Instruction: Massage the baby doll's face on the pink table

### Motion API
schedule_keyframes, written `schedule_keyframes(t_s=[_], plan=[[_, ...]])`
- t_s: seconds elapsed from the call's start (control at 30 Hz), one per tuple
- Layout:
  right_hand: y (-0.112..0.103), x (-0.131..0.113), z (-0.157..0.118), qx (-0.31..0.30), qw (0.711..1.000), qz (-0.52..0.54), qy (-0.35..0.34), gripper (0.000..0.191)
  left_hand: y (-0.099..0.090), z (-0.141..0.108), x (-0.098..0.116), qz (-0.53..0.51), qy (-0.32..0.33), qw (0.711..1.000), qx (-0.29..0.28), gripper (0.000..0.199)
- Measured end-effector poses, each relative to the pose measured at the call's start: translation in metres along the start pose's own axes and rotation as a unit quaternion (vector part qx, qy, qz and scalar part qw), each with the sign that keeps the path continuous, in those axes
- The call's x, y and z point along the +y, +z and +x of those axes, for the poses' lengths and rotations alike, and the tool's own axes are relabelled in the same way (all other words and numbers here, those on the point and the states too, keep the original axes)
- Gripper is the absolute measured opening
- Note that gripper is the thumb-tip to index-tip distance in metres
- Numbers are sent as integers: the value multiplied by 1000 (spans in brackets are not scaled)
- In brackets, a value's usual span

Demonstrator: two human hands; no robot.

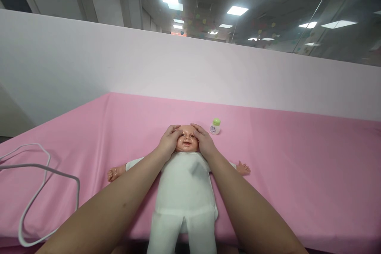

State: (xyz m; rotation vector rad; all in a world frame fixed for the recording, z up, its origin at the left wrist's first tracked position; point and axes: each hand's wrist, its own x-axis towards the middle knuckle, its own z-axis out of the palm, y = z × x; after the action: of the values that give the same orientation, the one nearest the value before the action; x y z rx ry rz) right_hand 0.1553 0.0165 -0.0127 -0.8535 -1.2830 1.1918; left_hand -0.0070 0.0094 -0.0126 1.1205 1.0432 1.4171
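Note:
A baby doll (186,188) in a white cloth suit lies on its back on the pink padded surface (297,174), head away from me and arms spread. My left hand (169,141) cups one side of its head (187,143), with the thumb at the brow. On the opposite side, my right hand (205,141) curves round the head in the same way, its thumb beside the eye. The mouth and nose show between my hands. Some fingertips are hidden behind the head. Just beyond my right hand stands a small clear bottle (214,127) with a green cap.
A pale cable (32,202) loops over the left part of the pink surface. Behind it runs a low white wall (190,71), with glass panels above on the right. A door (104,0) is at the back left.

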Motion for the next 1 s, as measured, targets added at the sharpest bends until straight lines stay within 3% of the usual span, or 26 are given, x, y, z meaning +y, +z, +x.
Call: schedule_keyframes(t_s=[0.13, 0.47, 1.0], plan=[[-1, 3, 2, -5, 1000, 21, -5, 42, -2, 3, -4, -17, -27, 999, -30, 42], [-3, 5, 2, -16, 999, 30, -13, 40, -3, 5, -7, -40, -33, 998, -29, 39], [5, -18, -11, -9, 996, -83, -24, 51, -1, -6, 6, 33, 11, 999, -27, 55]])
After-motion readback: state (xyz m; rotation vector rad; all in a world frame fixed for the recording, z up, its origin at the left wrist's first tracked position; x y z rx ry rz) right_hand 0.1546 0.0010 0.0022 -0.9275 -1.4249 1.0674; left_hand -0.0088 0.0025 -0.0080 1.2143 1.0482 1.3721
